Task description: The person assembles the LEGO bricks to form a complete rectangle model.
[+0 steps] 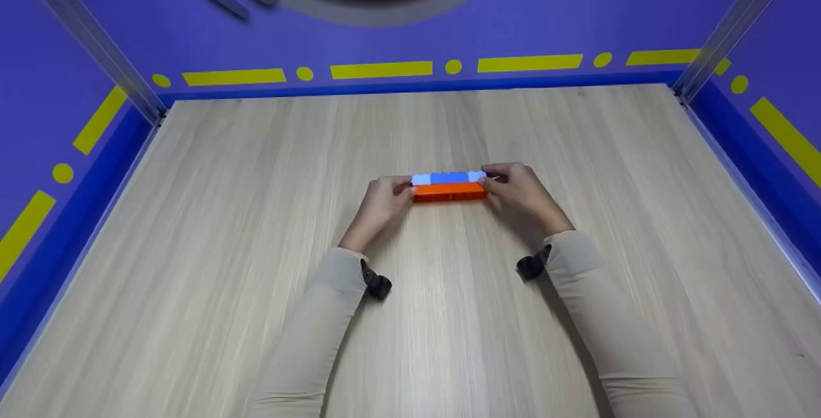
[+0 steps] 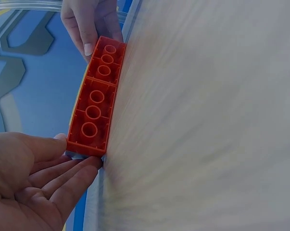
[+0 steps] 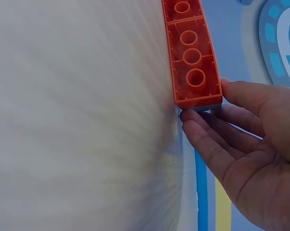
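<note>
A long orange-red building brick (image 1: 449,191) stands on its side, its hollow underside and round tubes facing me in both wrist views. Joined along its far side are a blue brick (image 1: 449,177) in the middle and a light blue brick (image 1: 421,179) at the left end, with more light blue at the right end. My left hand (image 1: 383,203) pinches the left end between thumb and fingers. At the opposite end my right hand (image 1: 524,193) holds the bricks the same way. Whether the lower edge touches the table, I cannot tell.
Light wood-grain table (image 1: 256,225) surrounds the bricks. Blue-purple panels with yellow dashes (image 1: 381,70) rise at the back and both sides. A small black camera (image 1: 378,286) sits on the left wrist, and another black camera (image 1: 531,267) on the right.
</note>
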The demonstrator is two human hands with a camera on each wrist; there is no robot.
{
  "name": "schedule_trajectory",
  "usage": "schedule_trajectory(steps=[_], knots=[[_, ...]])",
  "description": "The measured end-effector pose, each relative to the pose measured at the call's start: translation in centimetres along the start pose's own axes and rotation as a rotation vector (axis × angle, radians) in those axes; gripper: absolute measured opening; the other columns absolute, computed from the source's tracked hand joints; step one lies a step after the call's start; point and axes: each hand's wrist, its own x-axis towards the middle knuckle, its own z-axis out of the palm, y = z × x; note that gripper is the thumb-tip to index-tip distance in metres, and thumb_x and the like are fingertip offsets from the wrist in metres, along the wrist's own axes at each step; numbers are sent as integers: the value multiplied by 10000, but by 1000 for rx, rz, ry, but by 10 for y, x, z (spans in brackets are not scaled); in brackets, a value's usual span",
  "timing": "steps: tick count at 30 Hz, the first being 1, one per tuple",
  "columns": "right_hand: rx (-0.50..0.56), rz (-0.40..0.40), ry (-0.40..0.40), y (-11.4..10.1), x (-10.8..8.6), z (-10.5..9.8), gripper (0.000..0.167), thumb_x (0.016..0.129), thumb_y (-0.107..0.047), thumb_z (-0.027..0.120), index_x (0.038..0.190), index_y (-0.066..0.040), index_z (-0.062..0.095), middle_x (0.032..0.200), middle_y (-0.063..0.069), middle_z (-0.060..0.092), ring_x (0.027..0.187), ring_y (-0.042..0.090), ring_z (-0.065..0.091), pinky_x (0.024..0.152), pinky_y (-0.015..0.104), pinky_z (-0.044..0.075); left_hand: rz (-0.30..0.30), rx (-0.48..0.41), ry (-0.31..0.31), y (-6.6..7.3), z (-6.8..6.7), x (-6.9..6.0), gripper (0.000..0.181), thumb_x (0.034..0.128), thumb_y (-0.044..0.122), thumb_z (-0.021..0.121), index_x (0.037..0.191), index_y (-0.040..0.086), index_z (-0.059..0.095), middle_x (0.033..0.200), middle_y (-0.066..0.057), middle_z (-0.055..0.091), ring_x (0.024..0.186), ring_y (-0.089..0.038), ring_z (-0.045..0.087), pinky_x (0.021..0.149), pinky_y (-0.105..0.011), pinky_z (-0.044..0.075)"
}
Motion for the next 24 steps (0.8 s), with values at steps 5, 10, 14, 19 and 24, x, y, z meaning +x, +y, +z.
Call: schedule_trajectory(steps=[5, 10, 14, 19, 24], knots=[[-12, -12, -2, 1, 1, 1, 456, 956, -233, 580, 1342, 5, 538, 1286, 184, 606, 1155, 276, 582, 985, 422, 479, -20, -2, -14, 0, -1, -1, 384, 960, 150, 582, 1310, -8, 567, 1297, -136, 615, 1219, -204, 574, 1018, -323, 468], [-13, -12, -13, 2, 1, 1, 456, 958, -226, 572, 1350, 3, 530, 1294, 187, 599, 1163, 288, 580, 994, 424, 469, -8, -21, -35, -1, -3, -3, 386, 963, 138, 571, 1320, -9, 558, 1295, -128, 619, 1213, -202, 577, 1020, -322, 466], [-17, -29, -17, 1, 0, 1, 448, 962, -213, 569, 1348, 13, 528, 1293, 194, 596, 1160, 303, 580, 991, 431, 470, 16, -32, -43, -3, -4, -4, 386, 961, 140, 571, 1318, -6, 561, 1289, -125, 623, 1204, -210, 582, 1025, -327, 462], [-12, -28, -19, 1, -2, 0, 448, 963, -218, 569, 1348, 8, 529, 1303, 192, 590, 1160, 305, 576, 1000, 434, 461, 43, -45, -35, -5, -6, -4, 378, 964, 169, 571, 1306, 9, 578, 1282, -122, 627, 1173, -225, 598, 1006, -335, 478], [-9, -17, -23, 2, -3, -1, 472, 971, -272, 554, 1365, -16, 519, 1324, 174, 577, 1165, 293, 558, 999, 432, 446, 55, -45, -34, -6, -9, -6, 374, 984, 207, 541, 1320, 48, 578, 1323, -94, 603, 1192, -212, 580, 1021, -336, 465]])
